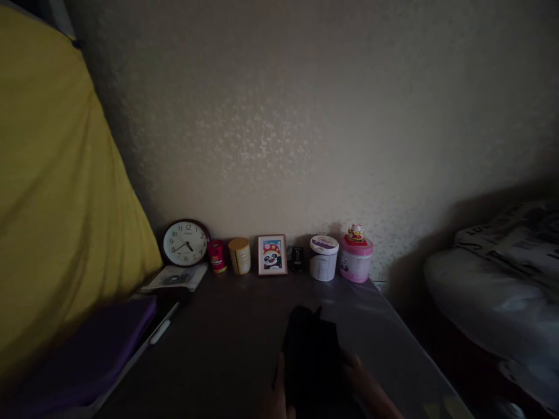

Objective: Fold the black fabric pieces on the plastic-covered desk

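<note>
A black object [312, 361] is held up over the near part of the table, too dark for me to make out its kind. It has a rounded top at its left, a small pointed bit beside that and a squarer edge at its right. My left hand [278, 393] grips its left side, with the fingers partly in view. On the right side my right hand [364, 381] is closed against it, blurred, and its fingertips are hidden by the dark shape.
Along the wall on the dark table [236, 326] stand a round clock [186, 242], a red can [217, 256], a yellow-lidded canister [240, 256], a panda picture frame [272, 255], a white tub [324, 258] and a pink tub [356, 262] topped by a cat figurine [356, 234]. A purple case [96, 343] lies left.
</note>
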`<action>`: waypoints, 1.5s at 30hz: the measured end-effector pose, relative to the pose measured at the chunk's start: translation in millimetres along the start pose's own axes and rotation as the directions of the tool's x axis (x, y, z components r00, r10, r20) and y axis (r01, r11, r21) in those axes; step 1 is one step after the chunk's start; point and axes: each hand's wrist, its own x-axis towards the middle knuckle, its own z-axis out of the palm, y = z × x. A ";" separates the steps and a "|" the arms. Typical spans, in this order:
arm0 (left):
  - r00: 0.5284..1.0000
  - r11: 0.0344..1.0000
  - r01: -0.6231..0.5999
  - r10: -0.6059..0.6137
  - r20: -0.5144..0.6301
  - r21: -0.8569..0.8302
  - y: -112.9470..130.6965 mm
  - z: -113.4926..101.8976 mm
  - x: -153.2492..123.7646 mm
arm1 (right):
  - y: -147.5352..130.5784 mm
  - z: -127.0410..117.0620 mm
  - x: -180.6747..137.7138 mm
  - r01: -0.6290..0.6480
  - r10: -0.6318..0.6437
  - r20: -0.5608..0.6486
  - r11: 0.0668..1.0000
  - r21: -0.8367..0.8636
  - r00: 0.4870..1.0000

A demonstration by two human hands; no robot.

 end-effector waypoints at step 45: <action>0.928 0.896 -0.248 0.329 -0.175 0.369 -24.8 -0.4 -8.7 | -13.5 108.2 76.7 -0.033 0.069 0.104 0.949 -0.313 0.992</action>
